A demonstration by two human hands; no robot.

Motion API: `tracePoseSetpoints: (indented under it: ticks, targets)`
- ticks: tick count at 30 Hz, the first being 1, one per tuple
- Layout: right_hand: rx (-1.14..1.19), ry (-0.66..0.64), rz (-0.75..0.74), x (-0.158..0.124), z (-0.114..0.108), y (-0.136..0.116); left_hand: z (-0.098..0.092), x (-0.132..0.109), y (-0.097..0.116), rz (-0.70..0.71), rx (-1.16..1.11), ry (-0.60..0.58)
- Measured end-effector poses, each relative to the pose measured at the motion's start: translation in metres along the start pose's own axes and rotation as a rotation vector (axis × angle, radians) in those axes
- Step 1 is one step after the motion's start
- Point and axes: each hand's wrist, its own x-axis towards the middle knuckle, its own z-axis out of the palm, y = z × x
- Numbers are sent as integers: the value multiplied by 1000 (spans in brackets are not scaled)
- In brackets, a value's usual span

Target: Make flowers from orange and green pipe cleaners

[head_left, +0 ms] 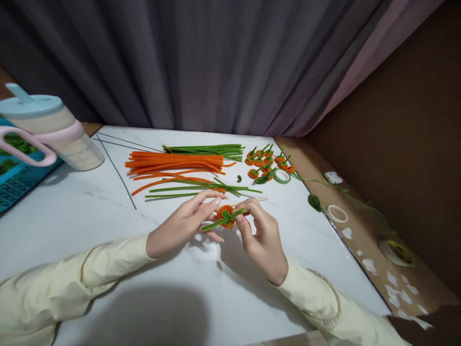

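Note:
Over the front middle of the white table, both hands meet at an orange pipe-cleaner ornament with a green pipe cleaner across its top. My left hand has its thumb and fingertips at the ornament's left side, the lower fingers spread beneath it. Thumb and forefinger of my right hand pinch the right end of the green strip. Loose green pipe cleaners lie just beyond the hands, partly under a few orange ones. A thin pale stick is partly hidden behind the right fingers.
Bundles of orange and green pipe cleaners lie farther back. Several similar ornaments and a green tape roll sit right of them. A lidded tumbler stands left. White tape and paper scraps edge the right.

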Motion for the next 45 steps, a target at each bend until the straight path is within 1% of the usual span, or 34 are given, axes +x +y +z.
tracePoseSetpoints:
  ticks: [1, 3, 6, 9, 12, 15, 18, 20, 21, 23, 26, 28, 31, 35, 39, 42, 45]
  targets:
    - [-8, -3, -9, 0, 0, 1, -1, 2, 1, -62, -66, -17]
    - [-39, 9, -85, 0, 0, 4, -2, 5, 1, -130, -156, -66]
    - [-93, 25, -228, -1, -1, 9, -3, 5, 0, -126, -201, -116]
    - [-133, 10, -291, -2, -1, 13, -3, 4, 0, -93, -145, -113]
    - [-155, -2, -316, -3, -1, 15, -2, 3, 1, -44, 23, -79]
    - [-181, -11, -299, -3, 0, 15, -4, 1, 2, 110, 339, 15]
    - [-233, -13, -276, -1, 0, 14, -8, -2, 3, 390, 828, 102]
    - [-283, -13, -268, -1, 0, 14, -9, -5, 3, 599, 1144, 98]
    - [-304, -14, -264, -1, 0, 14, -9, -5, 3, 678, 1267, 83]
    - [-330, -23, -260, -2, 1, 14, -7, -5, 3, 760, 1428, 60]
    - [-350, -43, -242, -4, 3, 15, -2, 1, 2, 860, 1597, 62]
    - [-335, -50, -204, -5, 4, 18, -1, 6, -1, 943, 1686, 60]
    - [-231, -49, -110, -6, 6, 21, 0, 12, -9, 995, 1718, 81]
    - [-65, -30, 40, -6, 8, 20, -1, 13, -18, 1007, 1640, 123]
    - [56, -29, 170, -6, 8, 16, -1, 12, -20, 1006, 1592, 148]
    - [125, -24, 219, -6, 9, 14, 1, 11, -20, 1020, 1566, 170]
    - [135, -8, 209, -6, 8, 14, 2, 11, -19, 983, 1540, 173]
